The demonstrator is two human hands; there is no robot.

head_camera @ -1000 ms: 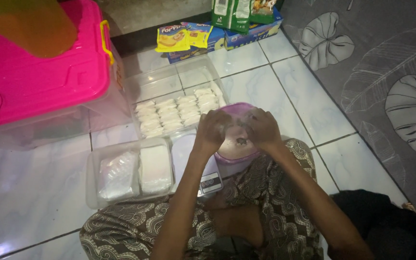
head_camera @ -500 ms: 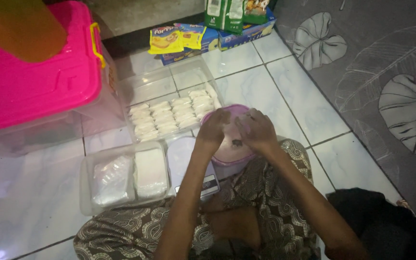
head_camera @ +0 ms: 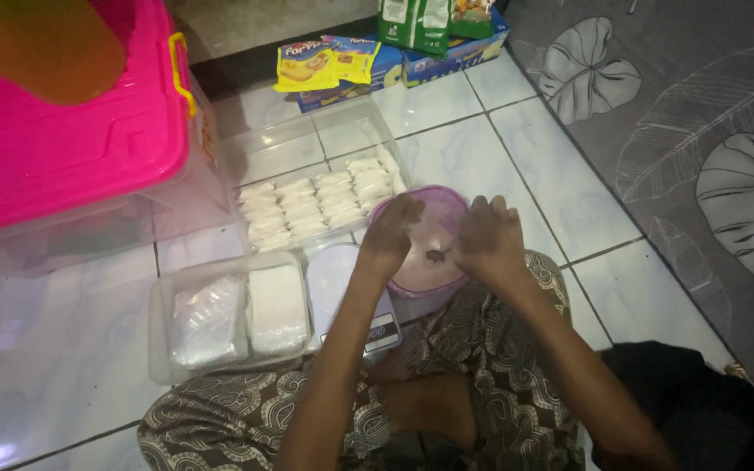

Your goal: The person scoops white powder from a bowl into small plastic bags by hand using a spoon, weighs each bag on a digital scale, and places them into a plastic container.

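2 hands [head_camera: 442, 237] over 1 purple bowl [head_camera: 425, 253]

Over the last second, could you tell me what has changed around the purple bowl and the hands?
Little has changed. Both hands stay over the purple bowl, with the left hand and right hand now slightly further apart at its rim; their grip is unclear. The bowl, the clear tray of white pieces, the lidded clear container and the pink-lidded bin kept their places.

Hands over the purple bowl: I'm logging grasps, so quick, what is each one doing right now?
Left hand: fingers curled over the purple bowl rim; grip cannot be told.
Right hand: resting on the bowl, fingers loosely spread; holds nothing visible.
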